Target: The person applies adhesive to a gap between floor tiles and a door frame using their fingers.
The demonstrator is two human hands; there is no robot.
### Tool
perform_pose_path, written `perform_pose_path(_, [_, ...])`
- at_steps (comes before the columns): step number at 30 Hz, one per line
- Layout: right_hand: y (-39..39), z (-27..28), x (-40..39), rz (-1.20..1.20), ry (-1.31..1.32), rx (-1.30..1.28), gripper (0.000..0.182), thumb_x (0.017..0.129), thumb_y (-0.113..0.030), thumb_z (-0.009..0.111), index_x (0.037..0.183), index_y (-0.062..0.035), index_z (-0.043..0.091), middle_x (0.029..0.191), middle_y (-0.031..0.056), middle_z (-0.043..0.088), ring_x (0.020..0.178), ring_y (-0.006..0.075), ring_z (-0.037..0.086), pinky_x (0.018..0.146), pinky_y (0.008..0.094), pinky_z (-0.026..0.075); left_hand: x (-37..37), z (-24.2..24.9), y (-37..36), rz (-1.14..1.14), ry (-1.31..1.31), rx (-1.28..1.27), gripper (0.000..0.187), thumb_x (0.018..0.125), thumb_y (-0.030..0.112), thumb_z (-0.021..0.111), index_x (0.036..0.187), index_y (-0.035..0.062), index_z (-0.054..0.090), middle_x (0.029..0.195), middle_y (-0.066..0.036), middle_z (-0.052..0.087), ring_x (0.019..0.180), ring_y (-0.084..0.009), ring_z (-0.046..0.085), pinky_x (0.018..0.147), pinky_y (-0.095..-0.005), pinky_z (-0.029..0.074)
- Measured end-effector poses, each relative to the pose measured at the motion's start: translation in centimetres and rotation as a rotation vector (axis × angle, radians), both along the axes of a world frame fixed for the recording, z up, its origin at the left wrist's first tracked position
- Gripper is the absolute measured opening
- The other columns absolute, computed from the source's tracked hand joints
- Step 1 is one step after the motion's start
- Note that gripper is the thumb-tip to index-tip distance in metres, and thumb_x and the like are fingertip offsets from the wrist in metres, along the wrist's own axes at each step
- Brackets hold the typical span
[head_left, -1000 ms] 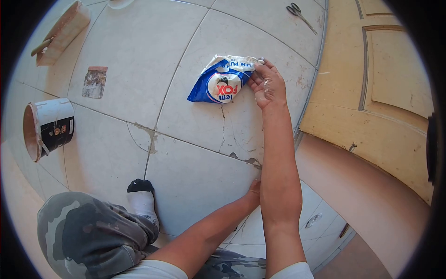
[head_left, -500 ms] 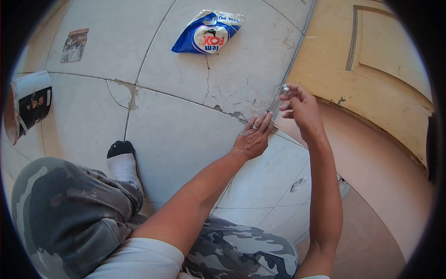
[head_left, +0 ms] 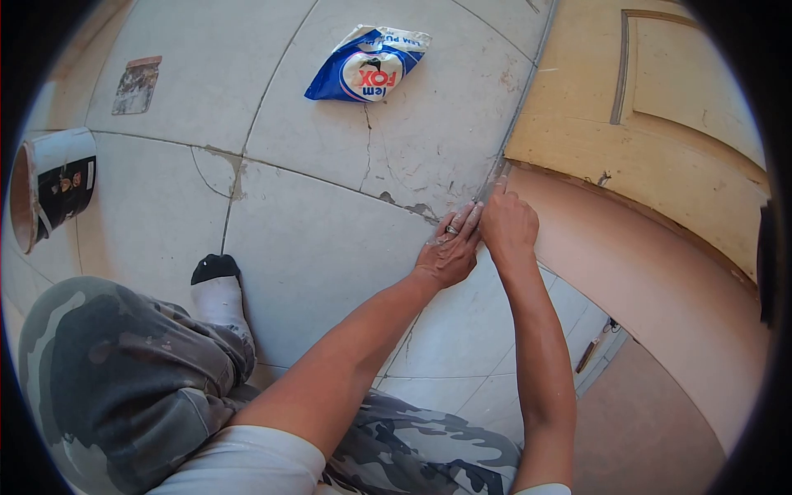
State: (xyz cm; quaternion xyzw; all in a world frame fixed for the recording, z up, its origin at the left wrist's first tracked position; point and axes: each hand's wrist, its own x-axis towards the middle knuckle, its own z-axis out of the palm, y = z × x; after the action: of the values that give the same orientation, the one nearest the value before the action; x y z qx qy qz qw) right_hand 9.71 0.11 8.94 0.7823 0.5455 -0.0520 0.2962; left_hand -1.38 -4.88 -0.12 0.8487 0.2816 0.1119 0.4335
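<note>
- Fingers (head_left: pixel 469 219) of your bare left hand (head_left: pixel 448 254) lie extended and close together, palm down, their tips at the narrow grey seam (head_left: pixel 496 172) edging the pale tiled floor (head_left: pixel 330 247). They appear to grip nothing, so use them as a steady brace rather than a clamp.
- Your bare right hand (head_left: pixel 509 224) sits just beside them, curled, its index finger (head_left: pixel 500 185) pointing along the seam toward the yellow panelled wooden door (head_left: pixel 693 148). Whether its thumb and remaining fingers pinch anything is hidden; you cannot tell from this angle.
- The seam runs between the tiles and the smooth pinkish surface (head_left: pixel 610 239) below the door. Light, even pressure through one fingertip probably suits so narrow a line better than the whole hand.
- Whitish residue marks your left fingers and could smear onto the tile, so keep that hand planted and avoid dragging it.
- Your silver-coloured metal ring (head_left: pixel 451 229) sits low near the tile; mind that it does not scrape.
- The blue-and-white printed plastic bag (head_left: pixel 367 70) rests on the tile beyond both hands, well apart and untouched. Keep your forearms clear of it, and put weight on your left palm only gently.
</note>
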Motion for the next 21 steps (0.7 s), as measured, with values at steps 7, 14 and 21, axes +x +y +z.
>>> perform_pose_path(7, [-0.6, -3.4, 0.7, -0.022, -0.13, -0.069, 0.054, 0.092, -0.018, 0.055, 0.141, 0.0028, 0.048, 0.086, 0.0117, 0.071, 0.076, 0.0229, 0.073, 0.059, 0.0355, 0.058, -0.1, -0.1, -0.1, 0.021, -0.049, -0.021, 0.054, 0.09, 0.017, 0.052, 0.142, 0.0047, 0.046, 0.156, -0.016, 0.032, 0.15, -0.0268, 0.021, 0.12, -0.0453, 0.019])
perform_pose_path(14, [0.1, -4.2, 0.9, -0.153, -0.129, -0.12, 0.059, 0.094, -0.021, 0.053, 0.146, 0.0014, 0.041, 0.093, 0.0104, 0.072, 0.08, 0.0225, 0.073, 0.064, 0.0366, 0.058, -0.1, 0.0, -0.1, 0.042, -0.069, -0.025, 0.053, 0.089, 0.016, 0.054, 0.141, 0.0042, 0.047, 0.155, -0.016, 0.032, 0.149, -0.0272, 0.022, 0.119, -0.0455, 0.02])
perform_pose_path(21, [0.3, -4.8, 0.8, -0.201, -0.169, -0.129, 0.062, 0.094, -0.024, 0.054, 0.147, 0.0031, 0.039, 0.092, 0.0051, 0.07, 0.079, 0.0209, 0.073, 0.059, 0.0372, 0.057, -0.1, -0.1, 0.0, 0.046, -0.077, -0.028, 0.055, 0.088, 0.017, 0.056, 0.14, 0.0026, 0.047, 0.156, -0.016, 0.031, 0.149, -0.0273, 0.022, 0.119, -0.0447, 0.02])
